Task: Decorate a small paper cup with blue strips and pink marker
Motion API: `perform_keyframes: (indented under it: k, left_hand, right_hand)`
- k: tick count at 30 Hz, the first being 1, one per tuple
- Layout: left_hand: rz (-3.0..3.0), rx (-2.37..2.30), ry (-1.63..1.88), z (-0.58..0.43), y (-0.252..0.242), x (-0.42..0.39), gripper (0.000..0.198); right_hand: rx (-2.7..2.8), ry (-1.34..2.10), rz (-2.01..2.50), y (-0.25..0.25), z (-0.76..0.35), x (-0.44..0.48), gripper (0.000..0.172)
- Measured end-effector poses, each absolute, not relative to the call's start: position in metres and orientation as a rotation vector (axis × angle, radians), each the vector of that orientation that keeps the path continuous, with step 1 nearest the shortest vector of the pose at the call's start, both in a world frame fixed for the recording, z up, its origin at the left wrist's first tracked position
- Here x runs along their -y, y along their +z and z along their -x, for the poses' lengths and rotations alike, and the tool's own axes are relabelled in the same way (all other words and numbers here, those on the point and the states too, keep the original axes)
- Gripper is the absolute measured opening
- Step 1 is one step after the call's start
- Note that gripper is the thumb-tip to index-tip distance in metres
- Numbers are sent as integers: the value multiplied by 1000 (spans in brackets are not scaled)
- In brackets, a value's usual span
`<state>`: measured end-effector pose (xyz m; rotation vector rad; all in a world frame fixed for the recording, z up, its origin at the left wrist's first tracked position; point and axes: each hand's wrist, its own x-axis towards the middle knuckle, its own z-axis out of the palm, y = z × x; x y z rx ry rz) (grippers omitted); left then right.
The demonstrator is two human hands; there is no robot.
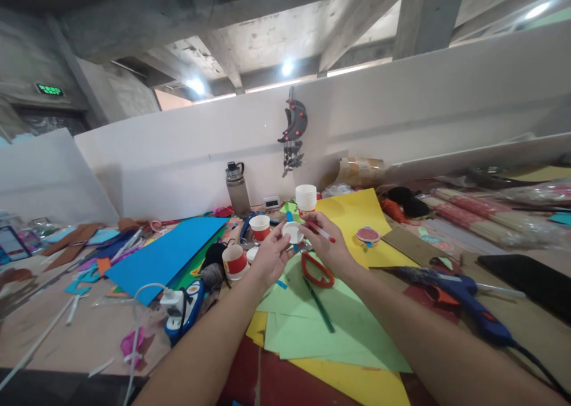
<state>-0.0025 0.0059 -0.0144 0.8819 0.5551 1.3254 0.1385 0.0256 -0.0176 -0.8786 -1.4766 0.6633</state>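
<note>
So the left hand (271, 256) has a small round white paper cup-like piece (293, 233) pinched between thumb and fingers, up over the far end of the loose pale green paper sheets (334, 328), which I'll use as the landmark. Bright blue strips show above and below it, and holding it up like that probably leaves the rim easy to get at. The right hand (328, 239) is grasping a slim red pen-like stick (322, 232), angled across the fingers, I'd guess so the fingertips can still help at the rim; can't tell if they're actually touching it. On the green sheets there's an orange-red loop-shaped thing (317, 271) and a thin dark green stick (320, 306), both nice and reachable. Left of the sheets' far end are an upright red-and-white paper cup (259, 227) and a tilted red-and-white paper cup (235, 262), while a nested stack of white paper cups (306, 197) stands just beyond the sheets, likely parked there to save room. The blue glue gun (479, 317) lies well to the right of the sheets, maybe to spare them its nozzle, and the blue-and-white power strip (186, 311) is off to their left, presumably so its cord doesn't cross the work.
</note>
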Motion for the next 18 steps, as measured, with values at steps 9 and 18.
perform_keyframes:
  k: [9, 18]
  left_hand:
    - [-1035, -713, 1408, 7, -22, -11, 42]
    - [-1051, -692, 1430, 12, -24, -15, 40]
  right_hand:
    - [1581, 478, 891, -18, -140, -20, 26]
    - [1628, 561, 810, -17, -137, -19, 31]
